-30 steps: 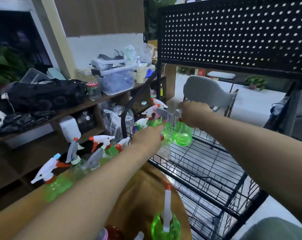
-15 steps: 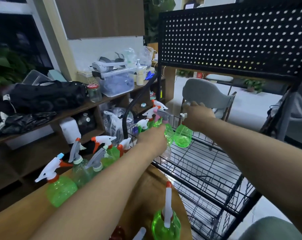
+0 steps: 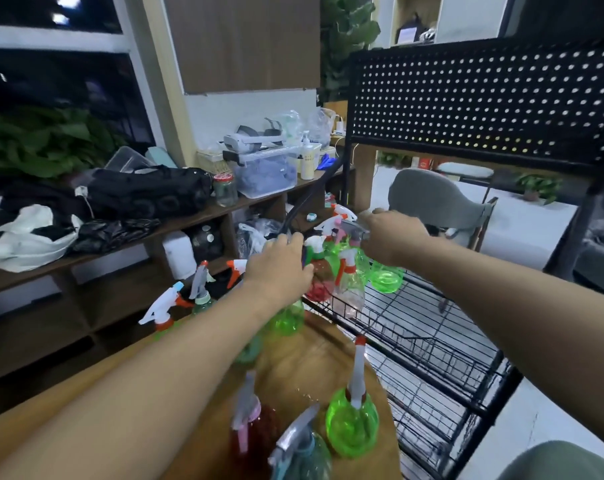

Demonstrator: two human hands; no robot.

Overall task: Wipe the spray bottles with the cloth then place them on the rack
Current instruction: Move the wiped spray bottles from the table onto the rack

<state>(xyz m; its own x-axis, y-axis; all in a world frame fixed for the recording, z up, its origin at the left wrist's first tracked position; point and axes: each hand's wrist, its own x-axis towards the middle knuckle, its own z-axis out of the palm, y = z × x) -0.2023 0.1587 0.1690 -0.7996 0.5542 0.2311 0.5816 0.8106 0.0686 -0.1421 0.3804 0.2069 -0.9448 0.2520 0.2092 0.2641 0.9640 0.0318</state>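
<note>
Right hand (image 3: 394,240) gripping green spray bottle (image 3: 385,280) at rack (image 3: 418,329), left hand (image 3: 280,268) at red bottle (image 3: 319,284), grip unclear

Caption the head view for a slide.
Right hand grips a green spray bottle at the wire rack; left hand reaches bottles beside it.

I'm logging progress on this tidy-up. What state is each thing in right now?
Right hand: grips the green bottle by its sprayer head.
Green bottle: upright, at the top shelf of the rack.
Left hand: among the racked bottles, grip unclear.
Racked bottles: upright, clustered at one shelf corner.
Table bottles: upright, not yet racked.
Glass jar: lid on.
</note>
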